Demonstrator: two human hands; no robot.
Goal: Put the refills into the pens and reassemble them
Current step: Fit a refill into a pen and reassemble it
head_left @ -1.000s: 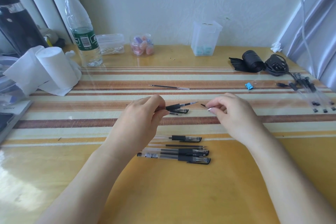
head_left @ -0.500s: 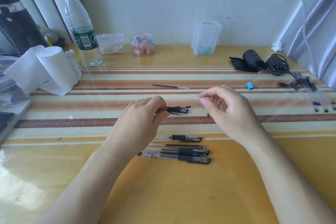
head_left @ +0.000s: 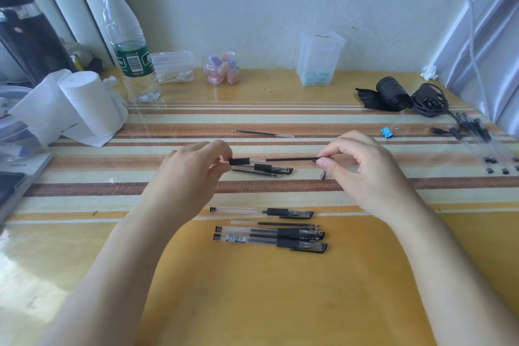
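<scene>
At the centre of the frame, above the striped mat (head_left: 280,185) on the yellow table (head_left: 280,303), the left hand (head_left: 191,177) pinches a pen barrel (head_left: 239,161) between thumb and curled fingers. Only the barrel's black grip end shows past the fingers, and it lies level, pointing toward the right of the frame. The right hand (head_left: 365,171) pinches a thin black refill (head_left: 292,159) near its right end between thumb and forefinger, with the other fingers loosely curled. The refill's left end meets the grip end of the barrel; how far it sits inside I cannot tell. Just below the right thumb a small pen tip cone (head_left: 323,175) lies on the mat. Directly under the held barrel, a capped pen (head_left: 269,168) rests on the mat with another thin refill beside it. Farther up, a spare refill (head_left: 262,134) lies alone on a brown stripe. Lower centre, between the forearms, three capped pens (head_left: 269,239) lie in parallel with a loose refill (head_left: 280,224) between the first and second. A blue binder clip (head_left: 387,132) sits to the upper right, and beyond it are a black roll (head_left: 391,94) and a coiled cable (head_left: 428,101). More pens (head_left: 477,132) lie at the right edge. At upper left stand a water bottle (head_left: 129,45) and white paper rolls (head_left: 84,104).
</scene>
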